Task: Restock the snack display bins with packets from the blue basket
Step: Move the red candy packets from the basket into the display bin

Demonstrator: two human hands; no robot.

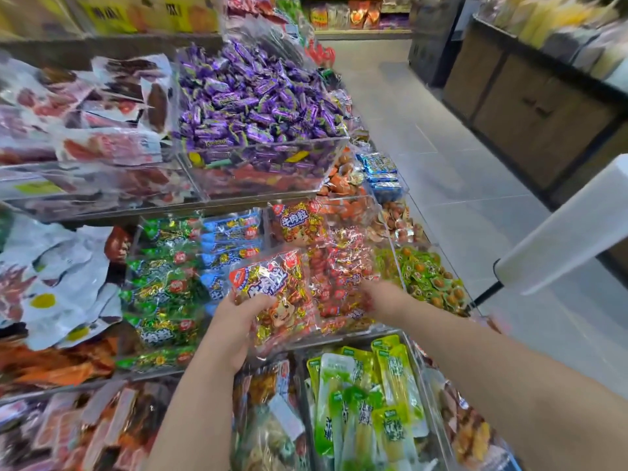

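Head view, left hand (234, 321): fingers curled round the lower edge of a packet, thumb on its front.
Packet (272, 287): clear film over red-and-gold wrapped pieces, red badge, cartoon face; tilted, at 12 o'clock of the left hand.
Right hand (384, 297): blurred, at 3 o'clock of the packet, among red packets (339, 277); grip cannot be told.
Surface: clear bin (343, 329); green packets (163, 294) at 9 o'clock, purple sweets (258, 96) at 12, green pouches (367, 385) at 5.
Room: grey tiled floor (441, 147) at 2 o'clock, wooden cabinet (526, 107) beyond.
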